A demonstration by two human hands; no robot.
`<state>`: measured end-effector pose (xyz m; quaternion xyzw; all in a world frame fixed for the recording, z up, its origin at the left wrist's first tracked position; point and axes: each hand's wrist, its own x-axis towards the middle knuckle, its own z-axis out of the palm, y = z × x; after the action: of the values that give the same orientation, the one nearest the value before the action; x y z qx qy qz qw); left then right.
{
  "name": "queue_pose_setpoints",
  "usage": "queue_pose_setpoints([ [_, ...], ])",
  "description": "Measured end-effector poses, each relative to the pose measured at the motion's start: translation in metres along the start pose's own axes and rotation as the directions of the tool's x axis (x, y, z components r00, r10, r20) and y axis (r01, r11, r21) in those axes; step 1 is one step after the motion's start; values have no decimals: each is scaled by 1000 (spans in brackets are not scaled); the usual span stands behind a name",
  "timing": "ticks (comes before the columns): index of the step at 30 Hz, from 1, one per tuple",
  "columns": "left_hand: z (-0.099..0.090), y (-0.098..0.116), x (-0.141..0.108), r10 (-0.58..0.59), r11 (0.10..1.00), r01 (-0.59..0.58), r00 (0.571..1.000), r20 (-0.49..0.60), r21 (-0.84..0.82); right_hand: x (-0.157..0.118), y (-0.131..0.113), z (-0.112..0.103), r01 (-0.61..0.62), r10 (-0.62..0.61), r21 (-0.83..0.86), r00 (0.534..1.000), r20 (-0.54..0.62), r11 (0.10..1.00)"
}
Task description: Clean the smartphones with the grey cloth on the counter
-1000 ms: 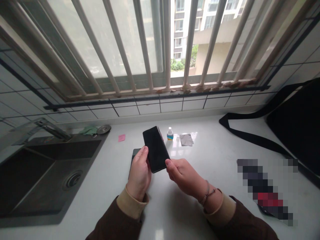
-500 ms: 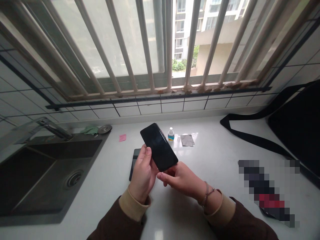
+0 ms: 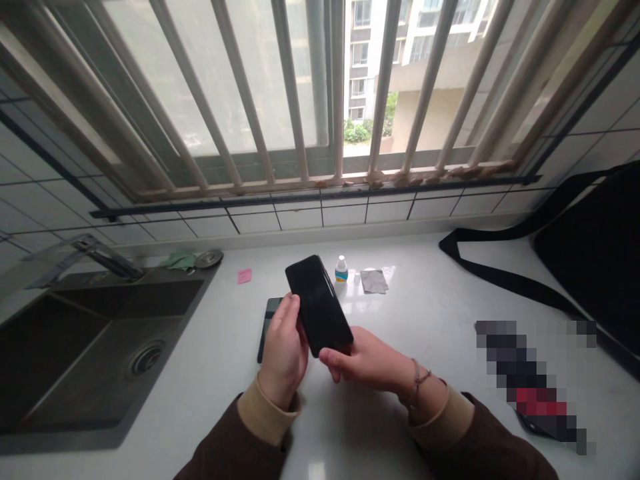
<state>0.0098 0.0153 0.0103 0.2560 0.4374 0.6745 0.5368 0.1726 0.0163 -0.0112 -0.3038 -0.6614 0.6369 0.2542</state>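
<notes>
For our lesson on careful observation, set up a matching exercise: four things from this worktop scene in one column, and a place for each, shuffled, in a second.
Things:
1. black phone
2. small white bottle
3. pink slip
4. black bag

Places:
A. far right of the counter, strap trailing left
B. held by the left hand and right hand
C. on the counter beside the grey cloth
D. on the counter near the sink corner

Pairs: 1-B, 2-C, 3-D, 4-A
</notes>
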Motion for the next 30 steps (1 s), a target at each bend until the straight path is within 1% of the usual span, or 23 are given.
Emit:
queue_pose_setpoints([
  [1,-2,0,2,-8,998,10,999,-40,56,1,2,-4,2,-1,19,1000,-31,1000],
  [2,-4,-1,3,-22,993,29,998,-63,114,2,3,-7,0,5,50,994,-106,999],
  [3,-6,-1,4,-35,985,45,997,-62,168,3,4,-11,0,17,86,978,-209,996],
  [4,-7,-2,4,-62,973,67,998,-28,223,4,5,-15,4,31,111,948,-317,994],
  [5,-8,-2,3,-100,957,87,994,36,276,5,5,-18,6,44,121,913,-405,993],
  [6,-8,-3,1,-146,941,101,982,120,324,5,5,-21,1,55,118,881,-469,993],
  [8,-6,-4,-4,-236,914,114,930,281,390,5,2,-26,-26,68,86,839,-539,996],
  [9,-5,-5,-7,-264,908,115,905,335,404,5,0,-28,-44,70,60,826,-559,997],
  [11,-3,-4,-10,-275,903,99,880,388,417,4,-3,-30,-73,58,-1,807,-588,997],
  [14,-2,-1,-9,-246,879,21,877,414,477,3,-5,-31,-90,23,-82,803,-595,993],
  [16,-4,0,-6,-220,844,-42,882,417,535,4,-5,-30,-99,-9,-155,816,-577,983],
  [18,-6,-1,-3,-182,807,-103,893,411,582,4,-4,-27,-102,-63,-269,837,-543,958],
  [21,-10,-2,-1,-76,745,-201,922,381,636,6,-1,-20,-97,-151,-445,860,-488,890],
  [23,-12,-3,-1,-14,705,-250,931,366,663,7,1,-17,-93,-186,-510,863,-469,855],
  [26,-12,-2,-3,3,681,-277,927,376,678,7,2,-14,-90,-196,-521,861,-469,849],
  [30,-11,-1,-3,-10,677,-279,922,387,682,5,0,-13,-79,-186,-445,834,-520,892],
])
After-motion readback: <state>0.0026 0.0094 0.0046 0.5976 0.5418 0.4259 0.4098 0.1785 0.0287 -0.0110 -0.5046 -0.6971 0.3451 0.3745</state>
